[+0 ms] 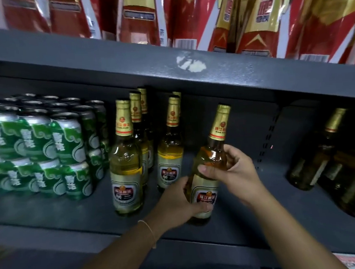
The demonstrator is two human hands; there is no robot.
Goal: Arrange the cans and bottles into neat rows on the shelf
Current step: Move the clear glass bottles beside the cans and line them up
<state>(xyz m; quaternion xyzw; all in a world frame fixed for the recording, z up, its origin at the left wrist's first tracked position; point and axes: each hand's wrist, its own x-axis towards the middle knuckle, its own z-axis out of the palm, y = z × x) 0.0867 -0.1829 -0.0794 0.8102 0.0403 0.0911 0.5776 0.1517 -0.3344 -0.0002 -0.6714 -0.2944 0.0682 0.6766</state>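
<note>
A gold-capped beer bottle (216,135) stands slightly tilted near the front of the grey shelf (52,214). My left hand (177,203) grips its lower body around the label, and my right hand (231,170) grips its shoulder. To its left two rows of matching bottles run back into the shelf, one led by a bottle (126,165), the other by a bottle (170,151). Green cans (68,154) are stacked two high at the far left.
Darker bottles (321,158) stand in the bay to the right, past a slotted upright (267,136). The upper shelf board (125,62) hangs low overhead and carries red and gold packs (259,23). Bare shelf lies right of the held bottle.
</note>
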